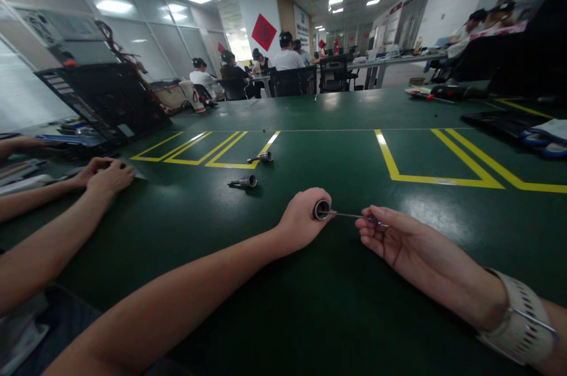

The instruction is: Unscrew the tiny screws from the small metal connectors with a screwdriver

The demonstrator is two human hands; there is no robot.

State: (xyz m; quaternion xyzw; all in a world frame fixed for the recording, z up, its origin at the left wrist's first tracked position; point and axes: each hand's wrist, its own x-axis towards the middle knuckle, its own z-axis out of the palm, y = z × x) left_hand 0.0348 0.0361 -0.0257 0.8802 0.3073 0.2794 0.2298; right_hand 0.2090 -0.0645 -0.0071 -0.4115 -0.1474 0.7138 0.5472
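Closed around a hollow metal cylinder (315, 216), my left hand (297, 224) keeps its round open end turned toward me. My right hand (405, 243), with a pale watch strap at the wrist, pinches a thin screwdriver (348, 215) by its handle. The screwdriver's shaft points left, and its tip reaches the cylinder's side by my left fingers; whether it sits in a screw is too small to tell. Beyond my left hand, two similar metal parts with narrow stems lie on the green table: a nearer one (248, 182) and a farther one (266, 157).
Yellow tape outlines (447, 181) mark the green table (336, 305). On the left, a co-worker's hands (108, 175) rest close to a dark panel (110, 92). A black tray (500, 128) and blue-handled items (547, 140) lie at right. Several people sit farther back.
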